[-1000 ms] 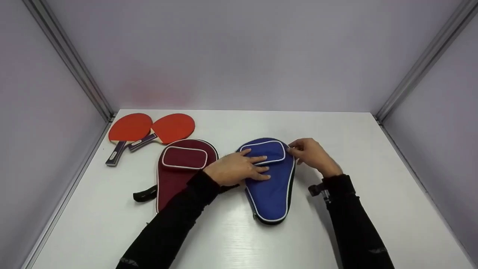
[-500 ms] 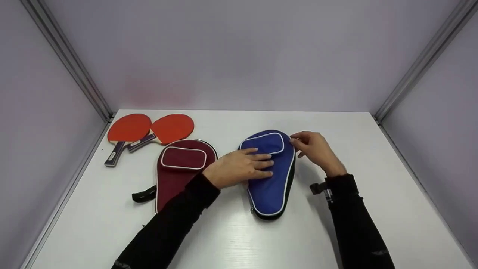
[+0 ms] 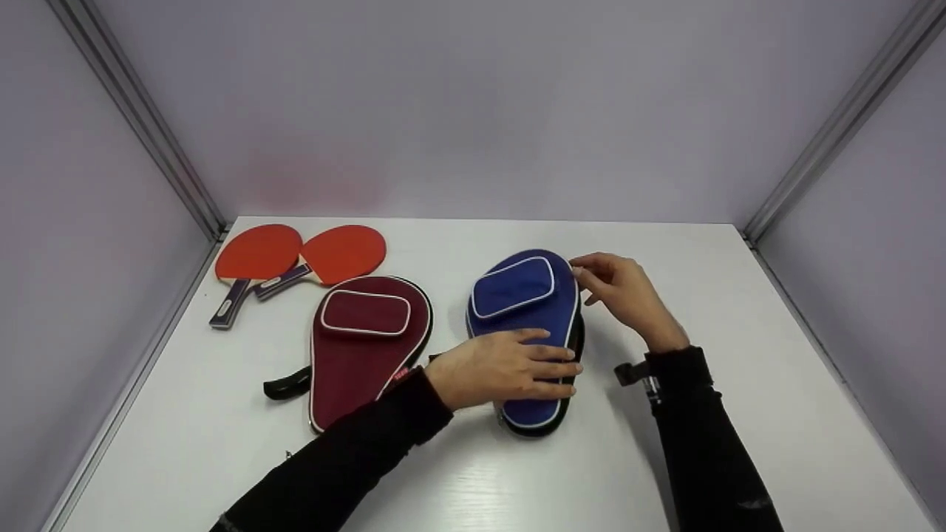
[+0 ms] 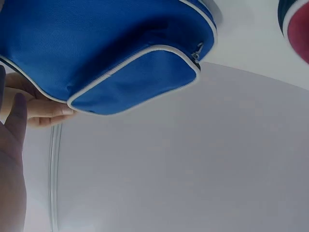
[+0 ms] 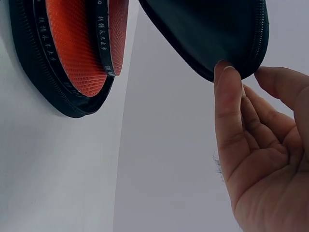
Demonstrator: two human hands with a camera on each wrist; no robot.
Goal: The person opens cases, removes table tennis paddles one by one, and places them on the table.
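Observation:
A blue table tennis bat case with white piping lies on the white table, its front flap lifted. My right hand pinches the flap's edge at the rounded far end. The right wrist view shows the flap's dark inner side raised. Inside the case, two table tennis bats with orange-red rubber and black edge tape are visible. My left hand lies across the narrower lower part of the case with its fingers extended; its thumb is hidden. A zip pull shows on the small front pocket in the left wrist view.
A maroon bat case lies to the left, partly under my left sleeve, with a black strap beside it. Two loose red bats rest at the back left. Pale panels enclose the table.
The flap of the blue case has risen and tilted with my right hand, which moved slightly away from me. My left hand slid down from near the pocket to the lower part.

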